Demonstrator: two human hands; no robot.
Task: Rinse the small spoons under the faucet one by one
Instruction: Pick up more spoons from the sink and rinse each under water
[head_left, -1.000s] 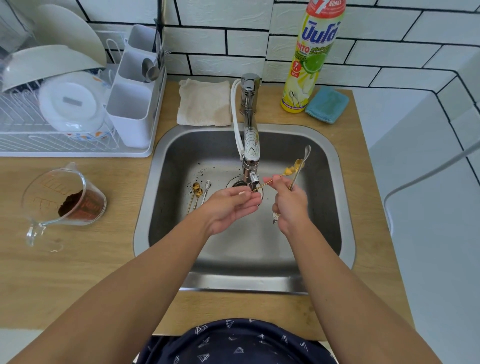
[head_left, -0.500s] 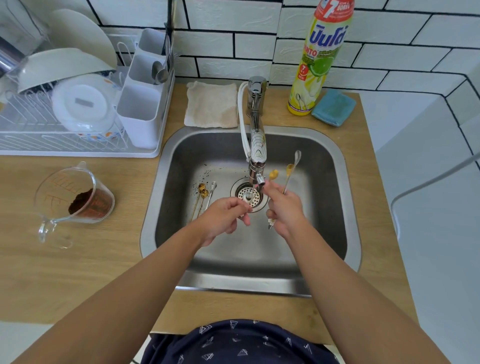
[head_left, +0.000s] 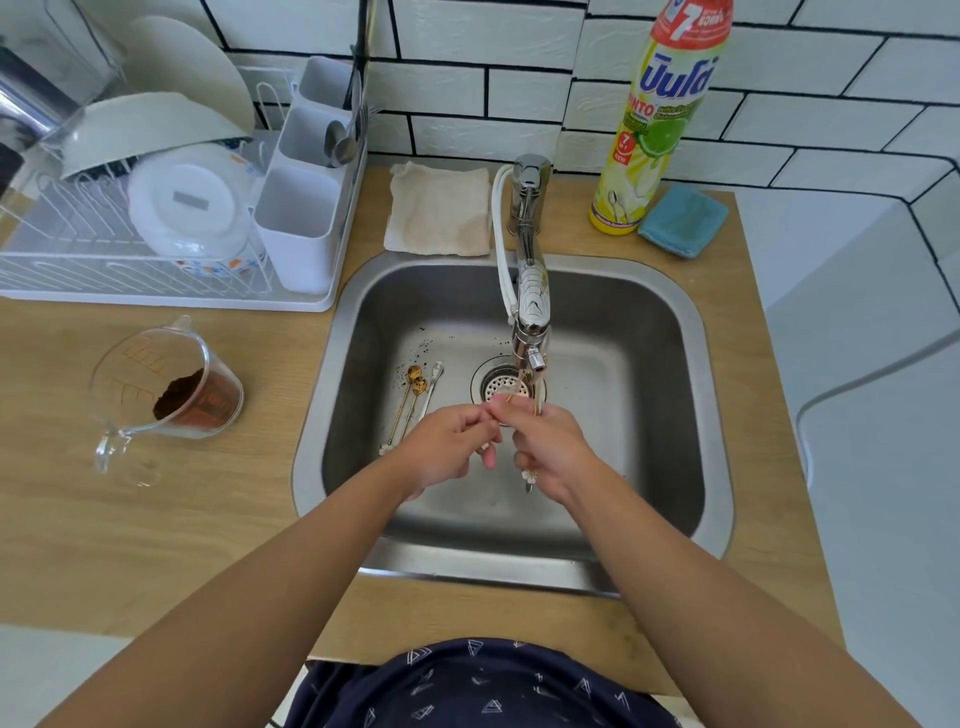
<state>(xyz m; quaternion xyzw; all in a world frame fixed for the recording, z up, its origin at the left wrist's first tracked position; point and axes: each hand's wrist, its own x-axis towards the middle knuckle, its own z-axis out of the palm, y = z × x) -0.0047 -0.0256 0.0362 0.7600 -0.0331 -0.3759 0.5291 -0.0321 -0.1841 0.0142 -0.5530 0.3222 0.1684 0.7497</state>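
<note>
Inspecting the sink (head_left: 691, 415), we find both hands meeting just in front of the faucet (head_left: 530, 312) spout. The right hand (head_left: 550, 449) has its grip curled round thin spoon handles (head_left: 529, 475); a flower-shaped handle end shows below its palm, and the bowls rise toward the spout, partly hidden, so we cannot count them. The left hand (head_left: 447, 449) has its grip pinched at the fingertips against the right hand's fingers, on what we cannot tell.

Left of the faucet, three small spoons (head_left: 415, 400) lie side by side on the sink floor: two gold, soiled, and one silver. Open steel floor lies to the right of the faucet and in front of the hands.

On the bench (head_left: 156, 545) left of the faucet stands one measuring cup (head_left: 171, 395) holding brown grounds.
</note>
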